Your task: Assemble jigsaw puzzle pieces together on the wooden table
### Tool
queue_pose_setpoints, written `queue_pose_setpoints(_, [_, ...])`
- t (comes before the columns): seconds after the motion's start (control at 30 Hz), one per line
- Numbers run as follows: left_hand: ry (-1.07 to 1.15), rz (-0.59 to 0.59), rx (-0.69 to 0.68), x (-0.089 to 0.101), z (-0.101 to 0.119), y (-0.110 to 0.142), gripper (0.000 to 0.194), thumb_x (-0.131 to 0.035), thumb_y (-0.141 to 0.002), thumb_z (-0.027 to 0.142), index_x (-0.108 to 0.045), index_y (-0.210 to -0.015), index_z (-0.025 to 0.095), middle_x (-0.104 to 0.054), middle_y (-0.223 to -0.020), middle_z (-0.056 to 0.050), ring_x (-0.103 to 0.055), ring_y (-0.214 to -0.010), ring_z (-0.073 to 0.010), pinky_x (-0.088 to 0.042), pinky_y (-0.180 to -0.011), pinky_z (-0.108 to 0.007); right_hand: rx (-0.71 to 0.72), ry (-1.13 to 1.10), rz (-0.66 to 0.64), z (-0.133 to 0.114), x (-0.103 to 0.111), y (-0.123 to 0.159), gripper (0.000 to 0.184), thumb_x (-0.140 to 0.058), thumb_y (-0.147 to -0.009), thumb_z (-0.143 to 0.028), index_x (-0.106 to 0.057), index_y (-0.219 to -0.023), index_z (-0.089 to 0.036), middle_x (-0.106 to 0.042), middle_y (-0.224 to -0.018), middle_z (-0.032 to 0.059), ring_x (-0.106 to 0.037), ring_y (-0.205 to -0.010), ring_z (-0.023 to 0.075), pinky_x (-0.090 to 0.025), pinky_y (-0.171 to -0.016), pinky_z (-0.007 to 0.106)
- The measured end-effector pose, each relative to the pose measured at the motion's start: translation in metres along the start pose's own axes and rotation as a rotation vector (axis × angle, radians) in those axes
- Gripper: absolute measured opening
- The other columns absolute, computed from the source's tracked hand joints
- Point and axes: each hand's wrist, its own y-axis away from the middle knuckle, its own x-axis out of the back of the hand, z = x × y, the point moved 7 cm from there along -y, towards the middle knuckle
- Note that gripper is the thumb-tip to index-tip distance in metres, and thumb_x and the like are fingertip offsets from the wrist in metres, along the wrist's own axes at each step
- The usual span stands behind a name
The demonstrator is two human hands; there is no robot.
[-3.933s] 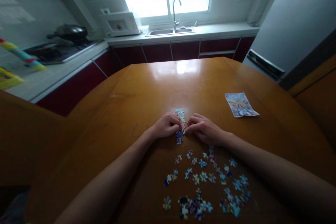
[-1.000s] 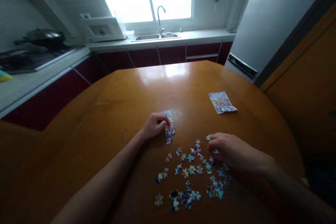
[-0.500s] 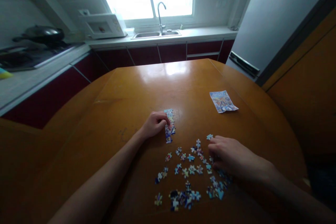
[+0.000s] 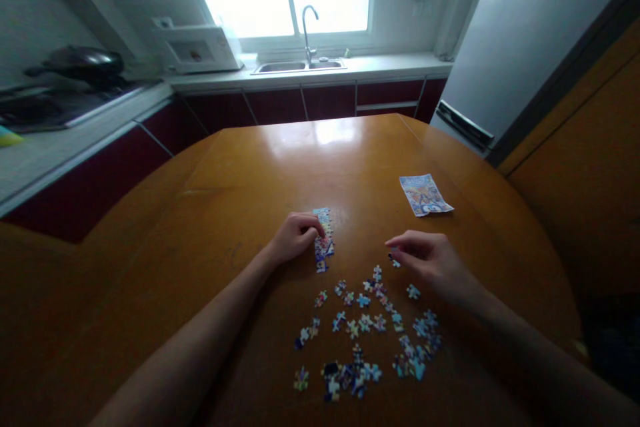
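Observation:
A narrow assembled puzzle strip (image 4: 323, 243) lies on the wooden table. My left hand (image 4: 295, 235) rests at its left edge, fingers curled and tips pressed on the strip. To the right, my right hand (image 4: 427, 255) is raised slightly over the table, thumb and forefinger pinching a small puzzle piece (image 4: 391, 256), mostly hidden by the fingers. A light blue piece shows just under the fingertips. Loose puzzle pieces (image 4: 365, 323) are scattered nearer to me, with a denser cluster (image 4: 425, 340) at the right. One single piece (image 4: 413, 291) lies below my right hand.
A creased picture sheet (image 4: 426, 195) lies farther back on the right of the table (image 4: 240, 173). Beyond the table are a counter with a sink (image 4: 283, 67), a microwave (image 4: 200, 49), a stove with a pan (image 4: 83, 63), and a fridge (image 4: 525, 33) at the right.
My right hand has moved up and left from the right cluster, uncovering pieces there, and now pinches a piece. My left hand has stayed on the strip.

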Motion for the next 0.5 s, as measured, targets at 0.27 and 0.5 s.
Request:
queue_pose_setpoints(0.27, [0.009,-0.006,0.005,-0.001,0.000,0.000,0.027,-0.046,-0.071,0.012,-0.073,-0.065,0.014,-0.064,-0.063,-0.003,-0.055,-0.059,-0.0120,-0.041,-0.059,-0.022,-0.004,-0.009,0.007,0.001,-0.014,-0.002,0.017,-0.074,-0.083,-0.030,-0.076,-0.098,-0.022,-0.075,-0.093,0.0083,-0.068,-0.083,0.0219,-0.054,-0.075,0.038])
queue_pose_setpoints(0.5, [0.026,0.006,-0.001,-0.001,0.002,0.001,0.026,-0.047,-0.072,0.012,-0.073,-0.065,0.013,-0.065,-0.063,-0.003,-0.055,-0.059,-0.0122,-0.041,-0.060,-0.022,0.245,0.181,-0.128,-0.034,-0.047,-0.016,0.006,-0.075,-0.084,-0.023,-0.076,-0.090,-0.023,-0.069,-0.086,0.0037,-0.061,-0.074,0.0164,-0.047,-0.065,0.031])
